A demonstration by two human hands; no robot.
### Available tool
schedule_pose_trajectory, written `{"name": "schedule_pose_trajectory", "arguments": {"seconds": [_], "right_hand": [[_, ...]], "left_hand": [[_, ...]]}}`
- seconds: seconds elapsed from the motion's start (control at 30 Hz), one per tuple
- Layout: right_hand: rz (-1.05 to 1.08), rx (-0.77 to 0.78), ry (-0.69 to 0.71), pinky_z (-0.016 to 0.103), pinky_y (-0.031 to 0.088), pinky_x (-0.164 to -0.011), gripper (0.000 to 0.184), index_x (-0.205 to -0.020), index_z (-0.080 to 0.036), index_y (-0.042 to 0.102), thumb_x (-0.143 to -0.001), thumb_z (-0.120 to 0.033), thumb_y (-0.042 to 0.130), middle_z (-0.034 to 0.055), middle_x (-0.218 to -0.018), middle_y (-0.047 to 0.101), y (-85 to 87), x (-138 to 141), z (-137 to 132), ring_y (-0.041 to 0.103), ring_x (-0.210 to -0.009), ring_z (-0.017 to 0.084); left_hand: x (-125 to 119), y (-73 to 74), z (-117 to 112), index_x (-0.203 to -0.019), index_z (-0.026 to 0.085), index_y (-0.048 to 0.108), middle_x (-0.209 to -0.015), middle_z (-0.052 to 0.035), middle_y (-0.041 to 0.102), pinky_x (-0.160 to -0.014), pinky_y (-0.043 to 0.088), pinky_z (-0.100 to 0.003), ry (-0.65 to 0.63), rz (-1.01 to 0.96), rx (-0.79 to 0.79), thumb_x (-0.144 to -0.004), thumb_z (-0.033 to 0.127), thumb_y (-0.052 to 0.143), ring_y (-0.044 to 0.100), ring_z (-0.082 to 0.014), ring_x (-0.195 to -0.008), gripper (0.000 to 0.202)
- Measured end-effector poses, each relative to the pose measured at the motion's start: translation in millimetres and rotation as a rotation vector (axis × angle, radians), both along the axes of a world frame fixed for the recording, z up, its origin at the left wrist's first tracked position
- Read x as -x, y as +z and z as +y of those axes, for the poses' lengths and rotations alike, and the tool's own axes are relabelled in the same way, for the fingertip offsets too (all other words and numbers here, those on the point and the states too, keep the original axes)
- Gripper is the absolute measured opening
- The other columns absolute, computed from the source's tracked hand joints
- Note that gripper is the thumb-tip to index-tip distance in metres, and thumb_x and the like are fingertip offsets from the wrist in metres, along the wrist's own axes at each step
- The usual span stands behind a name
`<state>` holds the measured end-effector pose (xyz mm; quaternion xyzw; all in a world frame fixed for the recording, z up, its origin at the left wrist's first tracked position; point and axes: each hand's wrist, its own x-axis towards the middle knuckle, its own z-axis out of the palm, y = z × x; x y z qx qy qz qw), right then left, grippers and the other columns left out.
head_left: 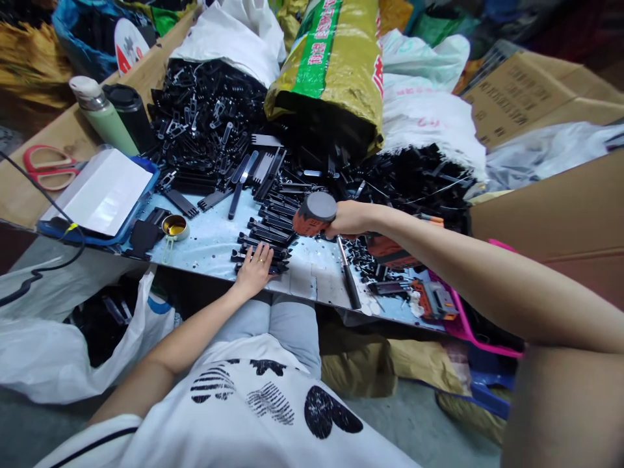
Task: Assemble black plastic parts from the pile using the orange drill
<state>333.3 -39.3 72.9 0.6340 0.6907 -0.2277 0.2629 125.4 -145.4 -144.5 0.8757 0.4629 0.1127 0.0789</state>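
My right hand [348,218] is wrapped round an orange and black power drill [314,213]. The drill's rounded grey end points up toward me over the right end of a row of narrow black pieces [273,221]. Its bit is hidden from view. With fingers stretched out, my left hand [253,270] lies on the nearest pieces of that row. A screwdriver-like tool with a black handle [350,286] rests right of the row. Small dark and metallic parts [361,257] are scattered beneath my right forearm.
Black comb-like parts [205,110] are heaped at the back beside a yellow-green sack [336,71]. On the left are red-handled scissors [51,168], a green bottle [104,117] and a small metal cup [175,226]. An orange-grey device [439,302] lies by a pink basket edge [468,325].
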Motion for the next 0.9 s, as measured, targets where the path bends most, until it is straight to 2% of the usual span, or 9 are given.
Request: {"name": "schedule_pose_trajectory", "arguments": {"seconds": [0.17, 0.33, 0.47, 0.7, 0.9], "right_hand": [[-0.028, 0.037, 0.034, 0.028, 0.044, -0.055, 0.019, -0.08, -0.017, 0.069, -0.065, -0.027, 0.066, 0.0069, -0.065, 0.064, -14.1, 6, -2, 0.061, -0.065, 0.022], [-0.075, -0.047, 0.127, 0.028, 0.045, -0.064, 0.034, -0.095, -0.017, 0.069, -0.065, -0.033, 0.065, 0.0076, -0.078, 0.067, -2.4, 14, -23, 0.063, -0.076, 0.024], [-0.058, -0.01, 0.18, 0.027, 0.044, -0.061, 0.027, -0.085, -0.017, 0.07, -0.063, -0.033, 0.067, 0.007, -0.076, 0.066, 3.1, 23, -35, 0.063, -0.075, 0.022], [0.012, 0.044, 0.115, 0.026, 0.044, -0.056, 0.02, -0.079, -0.016, 0.069, -0.064, -0.028, 0.064, 0.0051, -0.069, 0.064, -8.6, 30, -41, 0.061, -0.062, 0.018], [0.01, -0.049, 0.203, 0.029, 0.046, -0.063, 0.021, -0.079, -0.019, 0.071, -0.062, -0.031, 0.068, 0.0054, -0.072, 0.065, 4.4, 28, -63, 0.064, -0.077, 0.024]], "left_hand": [[0, 0.9, 0, -0.143, 0.005, 0.031, -0.149, -0.018, 0.025, -0.115, 0.01, -0.05, -0.005, 0.006, 0.001, -0.09, 0.044, 0.045, 0.015, -0.0312, -0.141, 0.067], [0, 4.6, -1, -0.142, 0.005, 0.032, -0.149, -0.0188, 0.027, -0.114, 0.013, -0.05, 0.001, 0.027, 0.017, -0.09, 0.043, 0.043, 0.017, -0.0325, -0.14, 0.065], [1, 6.1, -2, -0.142, 0.006, 0.031, -0.148, -0.0198, 0.028, -0.114, 0.012, -0.049, 0.002, 0.016, -0.021, -0.089, 0.044, 0.044, 0.018, -0.0318, -0.14, 0.067], [1, 7.3, -3, -0.141, 0.005, 0.032, -0.147, -0.0204, 0.029, -0.113, 0.014, -0.049, 0.001, 0.02, -0.04, -0.089, 0.044, 0.045, 0.02, -0.0327, -0.139, 0.066], [0, 5.1, -3, -0.14, 0.006, 0.036, -0.147, -0.0206, 0.031, -0.113, 0.013, -0.049, 0.011, -0.01, -0.042, -0.087, 0.043, 0.05, 0.022, -0.0333, -0.139, 0.066]]}}
